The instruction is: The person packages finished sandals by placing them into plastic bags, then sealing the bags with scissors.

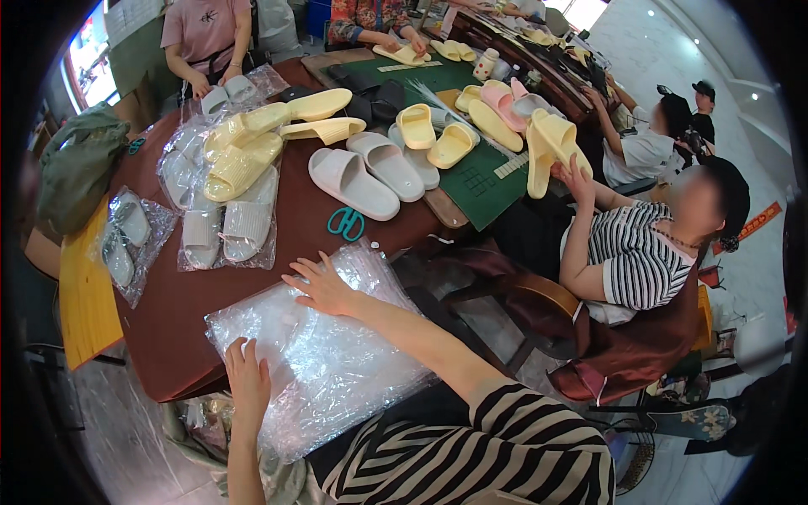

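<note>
Striped sleeve [522, 429]: the person's own, at the lower edge of the frame, right of centre.
Clear plastic bags [337, 353]: a flat stack across the lower middle, lying over the near edge of the bench [172, 328].
Left hand [247, 377]: at the left side of the stack, grip wide, fingers parted and slightly curved; whether it pinches any plastic I cannot tell.
Right hand [326, 286]: palm down on the upper part of the stack, grip wide, fingers spread.
Teal scissors [345, 224]: on the bench at the middle of the frame, just above the right hand.
Grey slippers [353, 183]: unwrapped, above the scissors.
Bagged slippers [202, 236]: grey, in clear film, left of centre, with yellow slippers [244, 168] on top.
Green mat [484, 202]: upper middle, under more slippers.
Co-worker [640, 261]: seated at right, holding a yellow pair [551, 143].
</note>
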Motion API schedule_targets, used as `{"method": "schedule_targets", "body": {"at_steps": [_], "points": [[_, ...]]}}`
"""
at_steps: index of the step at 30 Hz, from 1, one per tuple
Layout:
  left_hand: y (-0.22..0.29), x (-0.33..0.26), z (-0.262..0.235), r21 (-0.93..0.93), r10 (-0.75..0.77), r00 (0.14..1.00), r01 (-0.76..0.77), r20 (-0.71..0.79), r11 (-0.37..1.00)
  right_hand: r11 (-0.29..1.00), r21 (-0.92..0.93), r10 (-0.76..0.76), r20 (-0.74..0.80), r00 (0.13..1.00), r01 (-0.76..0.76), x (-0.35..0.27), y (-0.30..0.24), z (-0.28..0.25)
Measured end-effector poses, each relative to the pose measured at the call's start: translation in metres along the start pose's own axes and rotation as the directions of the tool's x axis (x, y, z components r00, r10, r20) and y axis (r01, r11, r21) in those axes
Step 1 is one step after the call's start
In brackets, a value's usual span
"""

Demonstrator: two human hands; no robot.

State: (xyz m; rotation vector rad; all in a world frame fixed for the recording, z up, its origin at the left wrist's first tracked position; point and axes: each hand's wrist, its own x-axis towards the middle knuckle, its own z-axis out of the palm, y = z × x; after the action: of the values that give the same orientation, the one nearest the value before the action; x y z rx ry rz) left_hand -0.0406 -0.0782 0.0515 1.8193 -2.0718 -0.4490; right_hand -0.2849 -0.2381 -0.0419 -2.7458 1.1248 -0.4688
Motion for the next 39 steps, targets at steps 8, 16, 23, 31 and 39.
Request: {"method": "schedule_targets", "body": {"at_steps": [8, 16, 23, 31, 39], "points": [[-0.008, 0.032, 0.043, 0.225, -0.039, 0.978, 0.086, -0.206, 0.971, 1.0, -0.008, -0.009, -0.006, 1.0, 0.009, -0.002, 0.002, 0.002], [-0.016, 0.025, 0.081, 0.243, 0.048, 0.946, 0.033, -0.319, 0.969, 0.984, 0.172, 0.035, 0.005, 0.999, -0.036, 0.007, -0.002, -0.03], [-0.022, 0.02, 0.072, 0.308, -0.018, 0.974, 0.089, -0.227, 0.947, 0.96, 0.165, -0.258, 0.197, 0.946, 0.228, -0.044, -0.067, -0.067], [-0.03, 0.02, 0.08, 0.273, 0.01, 0.962, 0.067, -0.272, 0.96, 0.975, 0.214, -0.112, 0.254, 0.961, 0.057, -0.09, -0.035, -0.041], [-0.032, 0.018, 0.082, 0.263, 0.007, 0.964, 0.066, -0.267, 0.962, 0.975, 0.183, -0.196, 0.424, 0.884, 0.128, -0.087, -0.028, -0.067]]}}
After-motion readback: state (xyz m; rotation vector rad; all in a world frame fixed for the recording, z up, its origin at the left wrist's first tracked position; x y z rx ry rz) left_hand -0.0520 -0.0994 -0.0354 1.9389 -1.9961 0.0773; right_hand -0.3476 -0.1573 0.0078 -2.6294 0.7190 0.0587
